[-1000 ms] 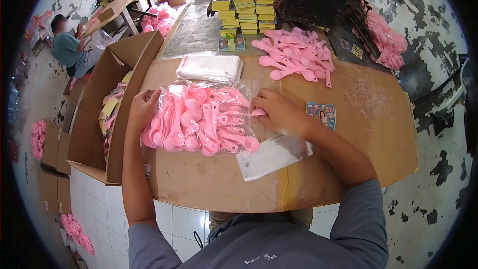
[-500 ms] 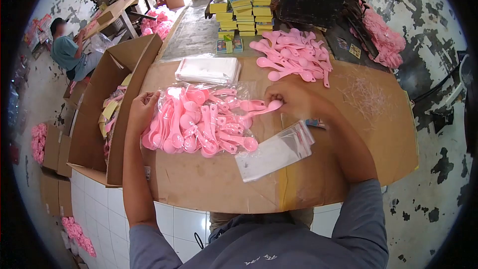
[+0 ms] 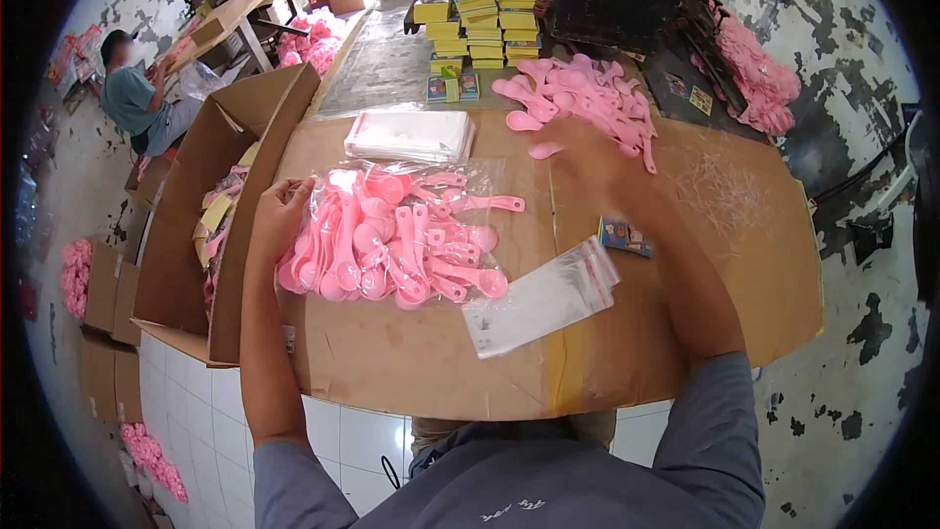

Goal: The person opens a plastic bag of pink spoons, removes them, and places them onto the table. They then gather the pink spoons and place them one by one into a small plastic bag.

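Observation:
A clear plastic bag [image 3: 323, 269] full of pink measuring spoons [image 3: 406, 250] lies flat on the cardboard. My left hand [image 3: 284, 206] pinches the bag's upper left edge. One spoon [image 3: 494, 203] points its handle to the right at the bag's right side. My right hand [image 3: 599, 165], smeared by motion, is at the near edge of a loose heap of pink spoons [image 3: 587, 98]; its fingers are too blurred to read. A single spoon bowl [image 3: 544, 150] shows just left of this hand. Below it are flat clear bags [image 3: 539, 309] and a small printed card packet [image 3: 623, 236].
A stack of clear bags [image 3: 409, 136] lies behind the filled bag. Stacked yellow-edged cards [image 3: 477, 24] stand at the back. An open cardboard box [image 3: 176, 264] is on the left, thin plastic strands [image 3: 725, 191] on the right. A seated person [image 3: 137, 98] works far left.
My right hand has moved up and right from the bag's mouth to the loose heap. The spoon it held now lies at the bag's right side. My left hand stays put.

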`<state>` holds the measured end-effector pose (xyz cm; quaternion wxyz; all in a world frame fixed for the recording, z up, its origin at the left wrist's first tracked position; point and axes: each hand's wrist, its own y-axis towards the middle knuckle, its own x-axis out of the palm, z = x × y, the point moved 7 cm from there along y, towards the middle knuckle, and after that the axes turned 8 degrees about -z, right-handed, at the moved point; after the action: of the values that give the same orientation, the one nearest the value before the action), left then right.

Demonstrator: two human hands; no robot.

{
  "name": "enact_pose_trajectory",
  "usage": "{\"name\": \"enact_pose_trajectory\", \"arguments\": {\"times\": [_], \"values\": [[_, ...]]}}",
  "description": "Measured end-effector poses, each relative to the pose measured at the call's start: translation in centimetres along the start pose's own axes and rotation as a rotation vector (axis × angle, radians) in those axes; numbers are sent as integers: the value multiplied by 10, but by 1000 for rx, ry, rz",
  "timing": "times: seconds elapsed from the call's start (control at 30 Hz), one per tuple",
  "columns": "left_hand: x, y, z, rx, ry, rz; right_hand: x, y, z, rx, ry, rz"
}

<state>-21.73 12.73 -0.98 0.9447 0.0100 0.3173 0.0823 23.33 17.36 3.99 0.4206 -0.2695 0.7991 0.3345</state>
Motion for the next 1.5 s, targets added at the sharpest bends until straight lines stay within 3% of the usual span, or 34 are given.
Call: {"name": "enact_pose_trajectory", "arguments": {"times": [0.07,0.17,0.27,0.37,0.47,0.6,0.63,0.73,0.77,0.87,0.97,1.07,1.17,1.27,1.33,1.4,1.5], "values": [[1,-1,2,5,-8,6,25,6,-54,29,-19,-270],[0,-2,4,-3,-98,4,64,6,-53,-36,-119,-228],[-2,-1,3,-9,-232,9,63,3,-45,88,-132,-188],[0,-3,7,1,-536,44,56,2,-45,240,154,-235],[5,-14,23,-50,-794,22,60,1,-61,267,150,-403],[7,-41,72,-148,-1011,150,69,-2,-57,118,54,-416],[0,-35,51,-159,-1028,90,64,-1,-57,107,50,-408],[-10,-19,45,41,-1094,41,64,-3,-39,224,124,-422],[-14,-21,39,-16,-1064,193,66,-3,-31,284,164,-431],[-42,-7,9,104,-451,207,40,-2,-26,288,282,-369],[-39,1,-6,78,-282,208,15,-8,3,209,181,-409],[-34,-1,-5,50,-97,166,-30,-12,33,303,159,-453],[-23,-1,-7,55,20,148,-60,-19,68,372,-44,194],[-14,1,-11,-15,37,99,-53,-13,27,203,-490,440],[-12,3,-13,-17,69,86,-25,3,12,175,-117,178],[-9,2,-9,-26,76,46,19,9,-3,161,-25,-137],[0,-3,-1,-33,-43,-14,48,8,-44,-69,-69,49]]}}
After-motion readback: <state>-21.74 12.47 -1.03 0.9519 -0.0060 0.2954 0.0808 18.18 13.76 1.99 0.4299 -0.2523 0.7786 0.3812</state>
